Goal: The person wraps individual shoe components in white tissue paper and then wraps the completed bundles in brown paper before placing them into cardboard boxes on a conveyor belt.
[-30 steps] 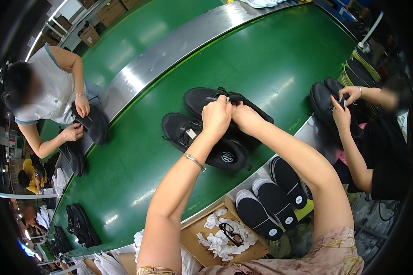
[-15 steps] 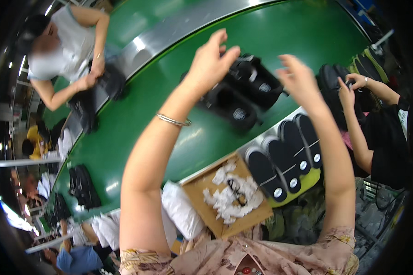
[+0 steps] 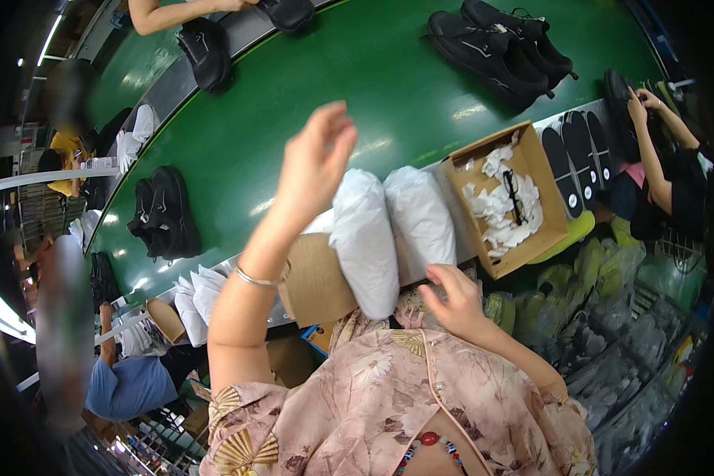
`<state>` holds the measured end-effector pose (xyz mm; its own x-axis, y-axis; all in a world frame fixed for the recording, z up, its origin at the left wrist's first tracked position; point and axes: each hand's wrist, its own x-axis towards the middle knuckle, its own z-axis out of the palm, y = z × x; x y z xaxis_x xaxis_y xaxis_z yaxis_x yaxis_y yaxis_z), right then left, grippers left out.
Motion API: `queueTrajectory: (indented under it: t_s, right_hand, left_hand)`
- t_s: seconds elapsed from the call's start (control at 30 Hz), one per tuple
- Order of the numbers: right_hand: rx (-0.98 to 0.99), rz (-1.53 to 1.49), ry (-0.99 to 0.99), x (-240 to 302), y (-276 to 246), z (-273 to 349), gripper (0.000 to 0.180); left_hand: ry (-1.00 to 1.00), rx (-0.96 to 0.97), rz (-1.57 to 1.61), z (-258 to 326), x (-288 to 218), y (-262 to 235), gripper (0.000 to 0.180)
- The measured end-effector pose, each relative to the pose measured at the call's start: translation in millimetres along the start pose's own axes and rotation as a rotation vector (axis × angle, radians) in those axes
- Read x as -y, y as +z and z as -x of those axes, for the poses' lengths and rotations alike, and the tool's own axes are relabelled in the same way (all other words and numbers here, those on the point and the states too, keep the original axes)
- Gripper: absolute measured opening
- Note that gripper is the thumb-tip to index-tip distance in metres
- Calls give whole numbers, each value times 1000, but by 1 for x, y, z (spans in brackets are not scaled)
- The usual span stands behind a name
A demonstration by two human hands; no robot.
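My left hand [image 3: 316, 165] hangs over the green surface, its fingers loosely bent and apart, holding nothing. Just below it lies a shoe-shaped bundle in white paper [image 3: 366, 247]. A second white-paper bundle [image 3: 420, 214] sits right beside the first. My right hand [image 3: 455, 301] is open by the lower end of this second bundle; whether it touches the paper I cannot tell. A pair of black shoes [image 3: 504, 51] stands at the far right of the green surface, away from both hands.
An open cardboard box [image 3: 538, 252] holds torn white paper and black glasses [image 3: 516, 198]. Dark insoles [image 3: 561, 163] lie beyond it. Brown cardboard [image 3: 317, 278] lies left of the bundles. More black shoes [image 3: 172, 214] stand left. Co-workers' hands [image 3: 641, 103] work at right and upper left.
Both hands have come back from the black shoes toward my body, the right one farthest. The view has shifted, bringing the two white bundles fully into sight.
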<state>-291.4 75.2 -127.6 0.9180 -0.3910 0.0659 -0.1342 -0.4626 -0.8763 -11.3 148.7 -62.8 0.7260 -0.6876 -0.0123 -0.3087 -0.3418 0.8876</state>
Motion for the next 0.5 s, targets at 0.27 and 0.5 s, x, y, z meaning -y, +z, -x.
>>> queueTrajectory:
  t_s: [0.27,0.5]
  right_hand:
    - [92,2,402,11,125,55,105]
    - [-56,-131,583,42,105,60,90]
  left_hand:
    - [-161,233,-280,110,95,26,59]
    - [-84,185,-264,112,81,18,62]
